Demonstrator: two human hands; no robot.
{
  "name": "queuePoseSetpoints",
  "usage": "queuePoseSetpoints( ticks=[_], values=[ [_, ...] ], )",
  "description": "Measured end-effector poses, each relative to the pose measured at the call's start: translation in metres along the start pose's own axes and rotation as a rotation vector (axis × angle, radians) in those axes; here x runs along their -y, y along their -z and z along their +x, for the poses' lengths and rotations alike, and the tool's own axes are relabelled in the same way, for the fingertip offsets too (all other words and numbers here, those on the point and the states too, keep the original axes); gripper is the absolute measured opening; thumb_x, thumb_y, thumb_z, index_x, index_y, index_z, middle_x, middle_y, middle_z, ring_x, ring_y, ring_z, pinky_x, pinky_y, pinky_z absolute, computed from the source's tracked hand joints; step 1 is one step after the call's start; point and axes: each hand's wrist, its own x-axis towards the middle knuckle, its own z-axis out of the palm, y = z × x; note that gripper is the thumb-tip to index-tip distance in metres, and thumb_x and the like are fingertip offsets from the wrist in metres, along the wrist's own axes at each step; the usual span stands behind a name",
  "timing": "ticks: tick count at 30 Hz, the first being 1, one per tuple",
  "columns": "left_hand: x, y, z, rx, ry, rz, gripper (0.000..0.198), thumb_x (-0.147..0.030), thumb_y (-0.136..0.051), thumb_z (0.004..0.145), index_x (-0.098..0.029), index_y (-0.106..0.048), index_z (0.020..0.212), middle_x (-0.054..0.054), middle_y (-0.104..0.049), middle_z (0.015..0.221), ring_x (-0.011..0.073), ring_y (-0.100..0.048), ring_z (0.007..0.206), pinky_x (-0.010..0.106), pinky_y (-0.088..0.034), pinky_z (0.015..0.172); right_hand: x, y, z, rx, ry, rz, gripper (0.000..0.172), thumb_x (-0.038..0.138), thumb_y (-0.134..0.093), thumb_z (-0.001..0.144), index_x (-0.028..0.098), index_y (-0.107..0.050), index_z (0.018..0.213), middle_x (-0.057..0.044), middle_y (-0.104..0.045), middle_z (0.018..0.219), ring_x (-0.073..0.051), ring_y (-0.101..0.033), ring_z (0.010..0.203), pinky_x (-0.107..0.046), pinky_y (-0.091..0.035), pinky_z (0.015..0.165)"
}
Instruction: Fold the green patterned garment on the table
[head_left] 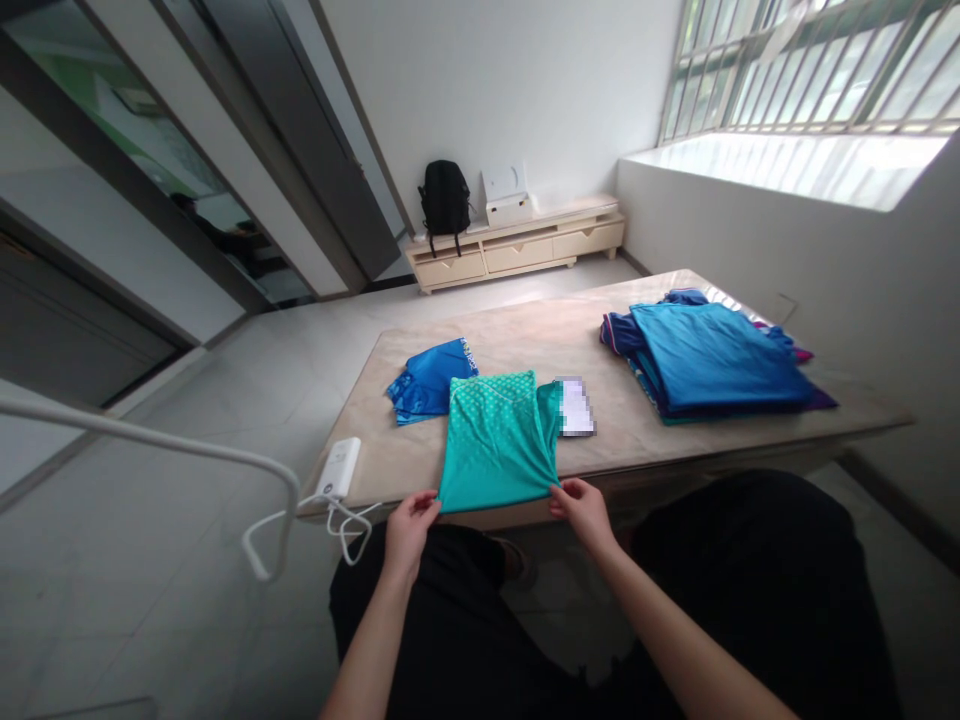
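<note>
A green shirt (499,440) with a pale dotted pattern lies folded at the table's near edge. My left hand (409,530) pinches its near left corner, while my right hand (583,510) grips the near right corner. The near edge is pulled straight between them, and creases fan out from the right corner. Behind the shirt on the left is a folded blue garment (431,380), partly covered by it. Just right of the shirt lies a flat whitish thing (576,407), blurred out by pixels.
A pile of folded blue and purple clothes (720,355) rests on the right of the table (532,335). At the left corner sits a white power bank (340,467) with a cable. A white metal bar (225,455) juts in from the left. A backpack (445,200) stands on the low cabinet (517,250).
</note>
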Motion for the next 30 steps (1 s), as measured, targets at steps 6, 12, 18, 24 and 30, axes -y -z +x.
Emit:
queuePoseSetpoints(
  ticks=[6, 12, 18, 24, 30],
  values=[
    [-0.013, -0.003, -0.02, 0.031, -0.041, -0.007, 0.046, -0.033, -0.083, 0.06, -0.017, -0.076, 0.103, 0.009, -0.078, 0.11, 0.0191, -0.07, 0.078, 0.028, -0.055, 0.066, 0.004, 0.004, -0.01, 0.007, -0.066, 0.241, 0.018, 0.027, -0.076, 0.091, 0.013, -0.066, 0.088, 0.003, -0.069, 0.073, -0.012, -0.071, 0.066, -0.028, -0.062, 0.066],
    [-0.034, 0.013, -0.055, 0.066, -0.041, -0.009, 0.031, -0.035, -0.082, 0.065, -0.017, -0.08, 0.09, 0.011, -0.08, 0.095, 0.0254, -0.072, 0.088, 0.029, -0.056, 0.067, 0.028, 0.024, -0.041, 0.004, -0.035, 0.294, 0.055, 0.048, -0.096, 0.056, 0.017, -0.065, 0.089, 0.0, -0.073, 0.067, -0.02, -0.074, 0.061, -0.027, -0.061, 0.056],
    [-0.072, 0.008, -0.035, 0.026, -0.142, -0.088, 0.031, -0.039, -0.077, 0.07, -0.017, -0.076, 0.092, 0.01, -0.08, 0.094, 0.0268, -0.075, 0.092, 0.037, -0.06, 0.082, 0.091, 0.025, -0.023, 0.064, 0.049, 0.244, 0.05, 0.047, -0.093, 0.06, 0.017, -0.069, 0.093, -0.003, -0.075, 0.071, -0.021, -0.076, 0.065, -0.029, -0.064, 0.06],
    [-0.108, -0.041, 0.061, -0.011, -0.348, 0.006, 0.029, -0.034, -0.061, 0.086, -0.014, -0.074, 0.103, 0.014, -0.077, 0.111, 0.0273, -0.071, 0.11, 0.04, -0.057, 0.099, 0.152, -0.022, 0.077, 0.058, 0.204, 0.101, 0.027, 0.031, -0.071, 0.095, 0.012, -0.067, 0.114, -0.005, -0.075, 0.092, -0.017, -0.075, 0.079, -0.033, -0.065, 0.074],
    [-0.071, -0.061, 0.065, 0.096, -0.542, 0.313, 0.052, -0.031, -0.06, 0.093, -0.02, -0.058, 0.144, 0.013, -0.041, 0.164, 0.0296, -0.034, 0.154, 0.042, -0.035, 0.123, 0.105, -0.034, 0.081, 0.103, 0.439, -0.198, 0.031, 0.029, -0.064, 0.099, 0.014, -0.066, 0.126, -0.01, -0.075, 0.117, -0.022, -0.074, 0.102, -0.044, -0.061, 0.091]
  ],
)
